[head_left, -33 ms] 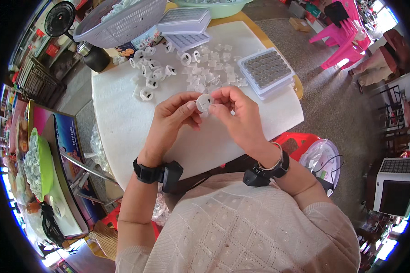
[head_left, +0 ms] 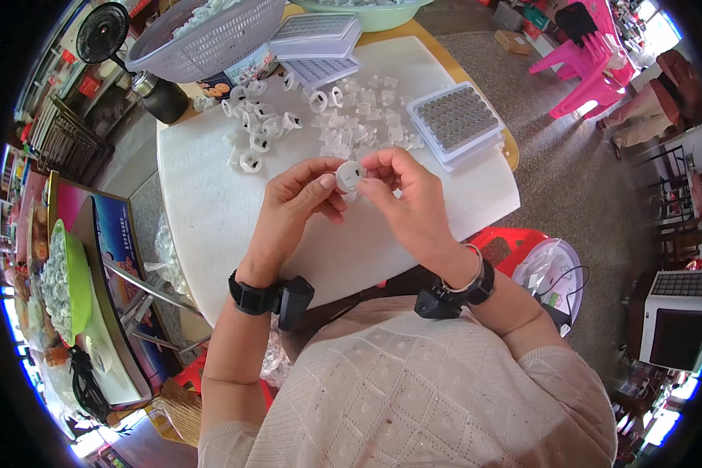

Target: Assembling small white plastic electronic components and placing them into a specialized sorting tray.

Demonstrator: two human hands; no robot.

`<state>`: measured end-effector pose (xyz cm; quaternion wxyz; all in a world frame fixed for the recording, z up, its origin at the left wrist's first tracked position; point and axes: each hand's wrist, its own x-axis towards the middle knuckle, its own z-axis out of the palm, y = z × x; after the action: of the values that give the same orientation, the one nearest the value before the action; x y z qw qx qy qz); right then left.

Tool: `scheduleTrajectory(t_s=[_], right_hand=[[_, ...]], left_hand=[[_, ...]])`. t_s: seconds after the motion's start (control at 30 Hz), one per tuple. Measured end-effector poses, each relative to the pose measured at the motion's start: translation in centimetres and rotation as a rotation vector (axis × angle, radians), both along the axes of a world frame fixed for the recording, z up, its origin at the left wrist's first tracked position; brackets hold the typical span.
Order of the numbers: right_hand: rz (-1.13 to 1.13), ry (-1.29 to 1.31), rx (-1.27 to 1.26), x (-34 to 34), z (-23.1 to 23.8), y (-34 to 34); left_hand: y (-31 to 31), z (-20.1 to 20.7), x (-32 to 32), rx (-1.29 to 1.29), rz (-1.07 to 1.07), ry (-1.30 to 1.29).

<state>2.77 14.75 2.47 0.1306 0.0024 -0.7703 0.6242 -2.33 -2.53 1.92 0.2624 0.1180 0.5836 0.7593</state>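
Observation:
Between my two hands, above the white table covering, is a round white plastic cap [head_left: 349, 175] with small dark slots in its face. My left hand [head_left: 296, 204] pinches its left edge between thumb and fingers. On the other side, the thumb and forefinger of my right hand [head_left: 408, 196] close on its right edge. Beyond the hands lies a scatter of small clear plastic pieces [head_left: 359, 121]. Several white ring-shaped parts [head_left: 261, 125] with dark insides are heaped to the left of them.
A lidded tray of small metal-looking parts [head_left: 456, 121] sits at the table's right. Stacked plastic trays [head_left: 316, 47] and a lilac basket [head_left: 203, 47] stand at the back. A black flask [head_left: 160, 97] is at the far left corner. A pink chair [head_left: 593, 62] stands beyond.
The cap has turned very slightly between my fingers, its slots showing a little differently. Both hands hold nearly the same place.

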Motion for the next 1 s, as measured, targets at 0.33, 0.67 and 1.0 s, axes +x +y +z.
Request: scheduleTrajectory(t_s=[0.33, 0.67, 1.0], right_hand=[[0.046, -0.028, 0.155, 0.0, -0.6, -0.8], [0.033, 0.035, 0.164, -0.9, -0.7, -1.5], [0.131, -0.094, 0.260, -0.2, 0.9, 0.0]], left_hand=[[0.5, -0.2, 0.3, -0.165, 0.046, 0.117], [0.2, 0.2, -0.1, -0.179, 0.088, 0.112], [-0.1, 0.0, 0.5, -0.219, -0.005, 0.042]])
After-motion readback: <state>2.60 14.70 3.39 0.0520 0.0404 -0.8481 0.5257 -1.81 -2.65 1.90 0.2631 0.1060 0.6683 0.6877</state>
